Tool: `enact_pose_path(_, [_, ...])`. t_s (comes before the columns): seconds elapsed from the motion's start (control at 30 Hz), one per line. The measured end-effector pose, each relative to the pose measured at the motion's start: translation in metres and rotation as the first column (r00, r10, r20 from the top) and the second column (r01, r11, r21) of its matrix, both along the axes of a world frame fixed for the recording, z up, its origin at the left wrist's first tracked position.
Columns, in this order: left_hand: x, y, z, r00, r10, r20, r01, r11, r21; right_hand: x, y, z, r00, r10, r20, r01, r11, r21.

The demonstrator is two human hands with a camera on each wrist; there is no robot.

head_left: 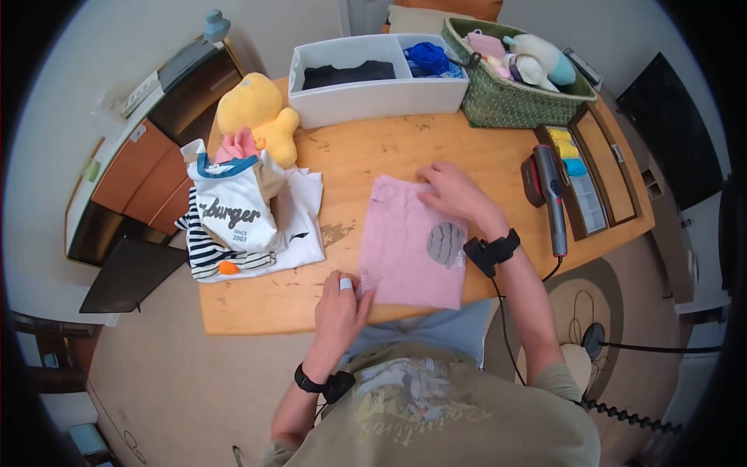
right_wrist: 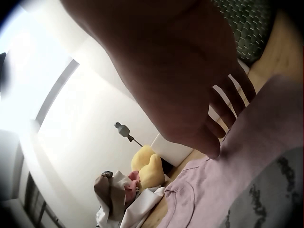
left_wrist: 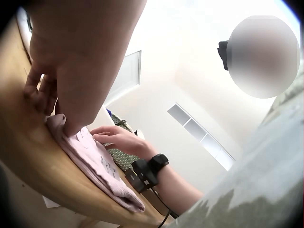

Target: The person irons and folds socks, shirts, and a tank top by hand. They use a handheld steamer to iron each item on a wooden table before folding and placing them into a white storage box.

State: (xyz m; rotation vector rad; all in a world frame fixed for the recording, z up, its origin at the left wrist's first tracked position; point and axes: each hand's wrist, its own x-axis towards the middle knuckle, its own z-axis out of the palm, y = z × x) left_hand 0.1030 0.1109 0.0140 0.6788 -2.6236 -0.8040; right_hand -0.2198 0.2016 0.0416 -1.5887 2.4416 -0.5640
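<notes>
A folded pink garment (head_left: pixel 405 257) with a grey round print lies flat near the table's front edge. At its lower left corner is the left hand (head_left: pixel 339 315), a ring on one finger; in the left wrist view the thumb of this hand (left_wrist: pixel 71 80) touches the cloth's corner, with the other fingers bent down at the wood. The right hand (head_left: pixel 455 192) rests at the upper right edge of the garment. In the right wrist view the right hand (right_wrist: pixel 190 90) has its fingers spread and fairly straight, the thumb tip touching the pink cloth (right_wrist: pixel 247 142).
Left on the table (head_left: pixel 264 303) are piled clothes (head_left: pixel 233 206) and a yellow plush toy (head_left: pixel 257 113). Behind stand a white divided box (head_left: pixel 373 101) and a green basket (head_left: pixel 506 105). At right lie a hair styling tool (head_left: pixel 554 202) and an open wooden case (head_left: pixel 615 167).
</notes>
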Motion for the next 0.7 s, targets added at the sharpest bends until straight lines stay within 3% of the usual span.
enact_pose_path(0.23, [-0.007, -0.006, 0.015, 0.993, -0.030, 0.115, -0.004, 0.959, 0.284, 0.004, -0.024, 0.002, 0.998, -0.002, 0.066, -0.001, 0.998, 0.060])
enact_pose_path(0.33, [-0.007, -0.005, 0.010, 0.999, -0.047, 0.001, 0.046, 0.970, 0.240, -0.004, -0.031, -0.001, 0.984, 0.052, 0.171, -0.051, 0.999, -0.008])
enact_pose_path(0.43, [-0.006, -0.007, 0.003, 0.999, 0.034, -0.020, -0.029, 0.976, 0.217, -0.022, -0.040, -0.015, 0.961, 0.097, 0.258, -0.112, 0.993, 0.044])
enact_pose_path(0.53, [-0.008, -0.024, -0.003, 0.977, -0.010, -0.214, -0.007, 0.997, -0.078, -0.030, -0.037, -0.017, 0.928, 0.106, 0.357, -0.122, 0.992, 0.022])
enact_pose_path(0.67, [-0.019, -0.051, 0.006, 0.972, 0.117, -0.202, -0.094, 0.988, 0.120, -0.021, -0.016, -0.010, 0.905, 0.019, 0.425, 0.015, 0.997, -0.077])
enact_pose_path(0.7, [-0.024, -0.056, 0.008, 0.975, 0.107, -0.194, -0.088, 0.991, 0.105, -0.019, -0.010, -0.010, 0.888, 0.027, 0.459, 0.039, 0.990, -0.134])
